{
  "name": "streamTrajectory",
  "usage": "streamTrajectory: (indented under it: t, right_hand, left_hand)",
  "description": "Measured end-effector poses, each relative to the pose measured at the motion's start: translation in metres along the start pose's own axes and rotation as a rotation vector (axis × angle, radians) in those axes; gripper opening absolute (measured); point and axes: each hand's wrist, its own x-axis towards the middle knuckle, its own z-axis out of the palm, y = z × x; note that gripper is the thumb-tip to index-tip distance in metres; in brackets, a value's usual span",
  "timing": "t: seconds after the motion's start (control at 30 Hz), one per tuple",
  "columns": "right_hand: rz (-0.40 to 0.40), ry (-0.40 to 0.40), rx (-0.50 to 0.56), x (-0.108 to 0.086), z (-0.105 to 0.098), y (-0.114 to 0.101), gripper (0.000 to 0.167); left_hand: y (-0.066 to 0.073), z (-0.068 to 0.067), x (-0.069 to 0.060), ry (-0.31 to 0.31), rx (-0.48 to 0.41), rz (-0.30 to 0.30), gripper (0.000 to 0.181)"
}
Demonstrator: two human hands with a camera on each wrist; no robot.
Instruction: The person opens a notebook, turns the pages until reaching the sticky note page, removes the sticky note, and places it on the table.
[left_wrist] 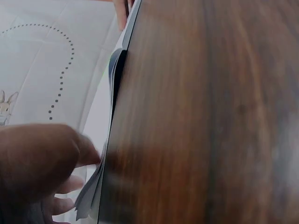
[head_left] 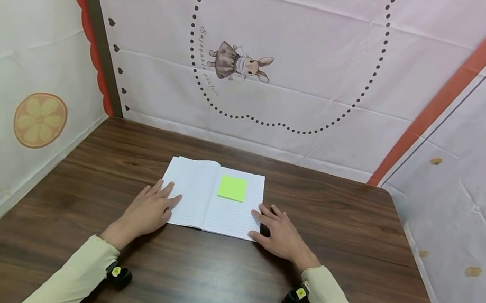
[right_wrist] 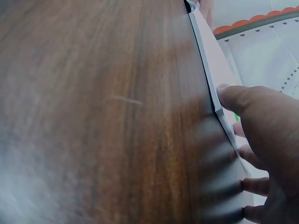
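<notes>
An open notebook (head_left: 231, 219) with lined white pages lies flat on the table. On its right page sits a bright green sticky note pad (head_left: 232, 188). My left hand (head_left: 150, 211) rests on the notebook's left page and edge, fingers spread. In the left wrist view, the thumb of the left hand (left_wrist: 42, 163) touches the page edges, which fan slightly apart. My right hand (head_left: 279, 234) lies at the right edge of the notebook, fingers spread, thumb and fingertips touching the page. The right wrist view shows the right hand (right_wrist: 266, 135) with its thumb on the page's edge.
The dark wood-grain table (head_left: 211, 285) extends around the notebook. White printed cloth (head_left: 310, 66) hangs at the back and on both sides. Each wrist wears a small black camera, one on the left (head_left: 120, 275) and one on the right (head_left: 294, 298).
</notes>
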Motion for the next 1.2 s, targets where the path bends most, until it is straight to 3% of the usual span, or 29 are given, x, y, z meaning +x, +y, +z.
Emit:
streamTrajectory:
  t: [0.23, 0.43, 0.93, 1.2]
  right_hand:
    - [0.003, -0.004, 0.017, 0.000, -0.002, 0.001, 0.065]
    - [0.003, -0.012, 0.013, 0.001, -0.003, 0.000, 0.067]
    - [0.001, -0.023, -0.028, 0.000, -0.004, -0.001, 0.068]
    - [-0.026, -0.032, -0.121, 0.011, -0.020, -0.011, 0.059]
  left_hand:
    - [-0.005, 0.001, -0.003, -0.091, -0.080, -0.023, 0.059]
    - [-0.009, 0.001, -0.009, -0.140, -0.159, -0.063, 0.065]
    - [-0.014, 0.000, -0.018, -0.152, -0.179, -0.016, 0.063]
    - [-0.016, 0.002, -0.020, -0.144, -0.160, -0.006, 0.063]
